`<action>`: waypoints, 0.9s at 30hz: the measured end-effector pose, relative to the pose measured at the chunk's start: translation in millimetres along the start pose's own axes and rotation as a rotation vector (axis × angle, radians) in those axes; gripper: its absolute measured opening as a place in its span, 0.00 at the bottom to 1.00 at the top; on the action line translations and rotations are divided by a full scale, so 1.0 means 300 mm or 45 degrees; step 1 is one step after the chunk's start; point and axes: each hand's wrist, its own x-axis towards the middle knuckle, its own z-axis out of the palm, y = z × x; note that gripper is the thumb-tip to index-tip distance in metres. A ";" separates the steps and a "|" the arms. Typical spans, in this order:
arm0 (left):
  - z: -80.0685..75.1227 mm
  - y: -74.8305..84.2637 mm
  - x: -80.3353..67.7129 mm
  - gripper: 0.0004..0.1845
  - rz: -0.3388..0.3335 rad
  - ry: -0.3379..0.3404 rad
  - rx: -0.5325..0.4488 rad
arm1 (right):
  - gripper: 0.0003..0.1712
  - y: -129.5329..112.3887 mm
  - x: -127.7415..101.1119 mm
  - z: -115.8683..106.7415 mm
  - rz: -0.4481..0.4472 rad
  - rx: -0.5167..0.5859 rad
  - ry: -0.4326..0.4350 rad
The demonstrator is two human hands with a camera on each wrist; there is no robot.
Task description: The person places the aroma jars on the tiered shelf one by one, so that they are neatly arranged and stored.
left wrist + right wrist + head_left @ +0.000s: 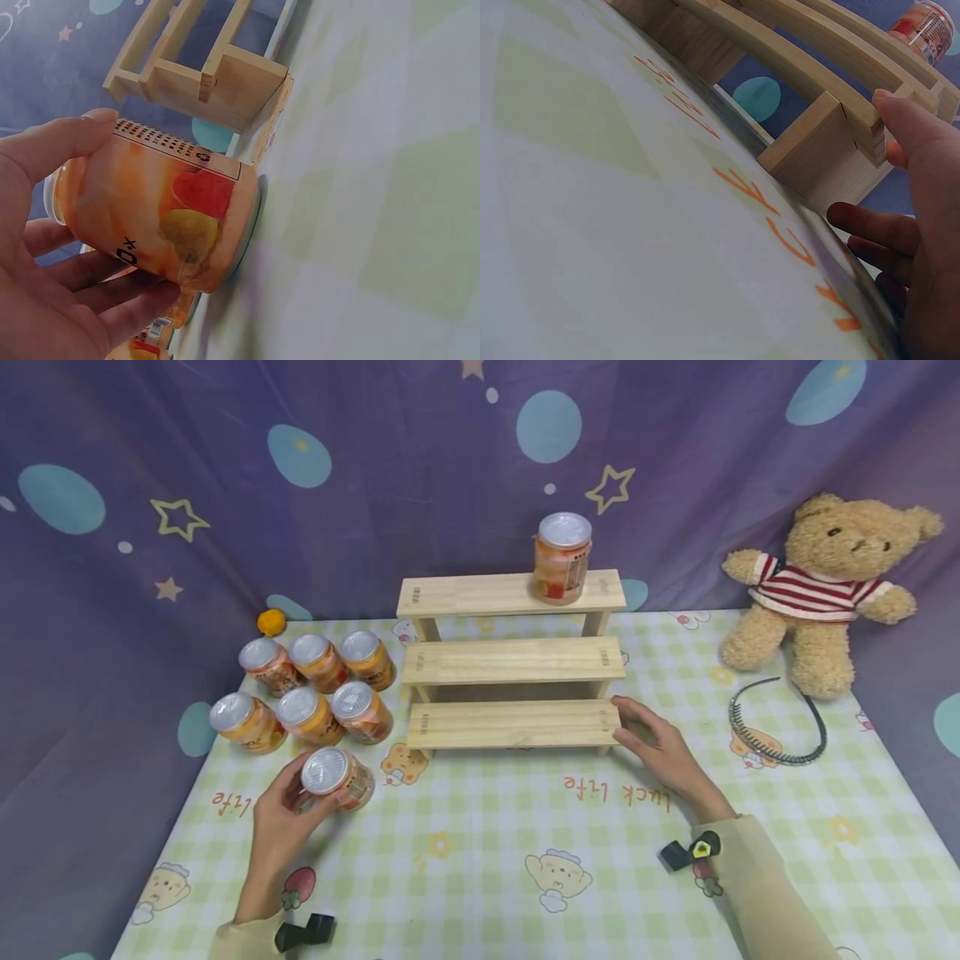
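Note:
My left hand point(303, 793) grips an orange drink can point(335, 774) with a silver lid, tilted just above the tablecloth near the table's left front. In the left wrist view the thumb and fingers point(52, 247) curl round the can point(165, 217), whose base touches the cloth. My right hand point(637, 727) rests with relaxed fingers against the right end of the lowest step of a wooden three-step stand point(512, 660). In the right wrist view its thumb point(900, 120) lies on that step's corner point(817, 142). One can point(562, 557) stands upright on the top step.
Several more cans point(315, 685) stand grouped left of the stand, with a small orange ball point(272, 622) behind them. A teddy bear point(825, 585) sits at the back right, a black headband point(776, 727) lying before it. A starred curtain closes off the back.

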 end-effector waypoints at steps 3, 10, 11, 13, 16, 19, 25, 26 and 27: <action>0.002 -0.002 0.002 0.37 -0.014 0.004 -0.017 | 0.31 -0.004 -0.001 0.000 0.011 -0.003 -0.005; 0.001 0.002 0.010 0.35 -0.067 0.034 -0.088 | 0.30 -0.001 -0.001 0.000 0.018 -0.018 -0.004; 0.001 0.004 0.011 0.35 -0.084 0.042 -0.094 | 0.30 0.001 -0.001 0.000 0.017 -0.018 -0.003; 0.001 0.008 0.014 0.35 -0.117 0.056 -0.103 | 0.30 0.005 0.000 0.000 0.017 -0.017 -0.002; 0.001 0.014 0.015 0.35 -0.153 0.069 -0.101 | 0.30 0.010 0.001 0.000 0.017 -0.011 -0.004; 0.001 0.018 0.017 0.36 -0.163 0.076 -0.102 | 0.30 0.010 0.001 0.001 0.021 -0.010 -0.007; 0.001 0.032 0.022 0.36 -0.185 0.075 -0.144 | 0.30 0.006 0.001 0.001 0.019 -0.005 -0.005; 0.001 0.037 0.022 0.36 -0.191 0.075 -0.148 | 0.30 0.006 0.001 0.001 0.018 -0.004 -0.005; 0.000 0.043 0.023 0.35 -0.196 0.075 -0.151 | 0.30 0.007 0.002 0.001 0.016 -0.004 -0.005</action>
